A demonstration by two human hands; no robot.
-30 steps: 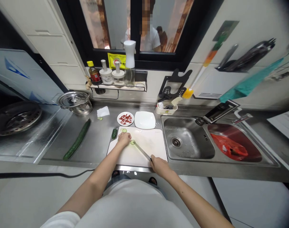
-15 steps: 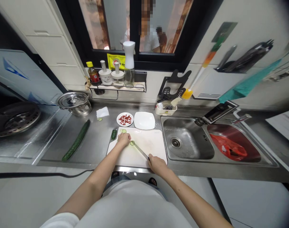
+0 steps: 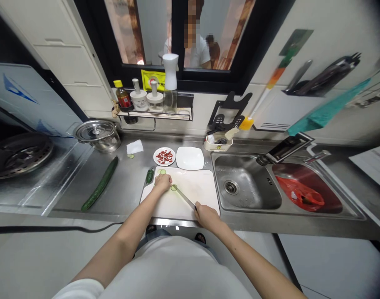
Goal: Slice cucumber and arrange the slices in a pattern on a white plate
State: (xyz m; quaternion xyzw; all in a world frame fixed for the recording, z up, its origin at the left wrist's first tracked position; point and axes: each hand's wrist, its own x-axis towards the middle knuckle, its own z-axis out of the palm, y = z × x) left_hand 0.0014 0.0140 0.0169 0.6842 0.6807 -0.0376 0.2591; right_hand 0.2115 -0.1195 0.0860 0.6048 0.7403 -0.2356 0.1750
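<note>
My right hand (image 3: 206, 215) grips the handle of a knife (image 3: 186, 197), its blade slanting up and left across the white cutting board (image 3: 196, 187). At the blade's far end is a round cucumber slice (image 3: 173, 188). Just left of it, my left hand (image 3: 163, 182) is closed with curled fingers on a piece of cucumber, which the hand almost wholly hides. Cut cucumber slices (image 3: 162, 171) lie beyond that hand. A dark green cucumber end (image 3: 149, 176) rests at the board's upper left corner.
Behind the board stand a plate of chopped red pieces (image 3: 164, 157) and a white plate (image 3: 190, 158). A whole cucumber (image 3: 100, 185) lies to the left, near a lidded steel pot (image 3: 98, 135). On the right is a double sink (image 3: 249, 207) with a red plastic bag (image 3: 302, 195).
Both hands, the knife and the cucumber slice look the same as half a second ago. Only the camera view has shifted very slightly.
</note>
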